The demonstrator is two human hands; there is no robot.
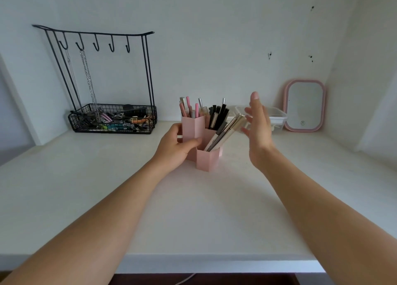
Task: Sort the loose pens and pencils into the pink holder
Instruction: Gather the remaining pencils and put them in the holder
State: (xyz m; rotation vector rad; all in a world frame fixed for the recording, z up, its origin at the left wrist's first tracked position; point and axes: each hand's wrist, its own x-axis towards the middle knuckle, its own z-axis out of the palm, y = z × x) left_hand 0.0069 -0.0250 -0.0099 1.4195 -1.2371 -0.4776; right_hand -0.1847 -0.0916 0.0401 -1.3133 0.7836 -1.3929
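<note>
Toward the back edge of the white desk (193,209), at its middle, the pink holder (207,158) stands with its hexagonal tubes full of pens and pencils (223,134); I see none loose, so I judge sorting nearly done. My left hand (174,147) grips its side; my right hand (257,130) hovers just beside, fingers spread, holding nothing.

Pink holder (207,159) lower left side hidden by left hand (174,149). Clear lidded box (277,117) partly covered by right hand (257,132), fingertips motion-blurred. Wire basket (111,130) contents too jumbled to be identified. Both forearms cropped at frame bottom.
</note>
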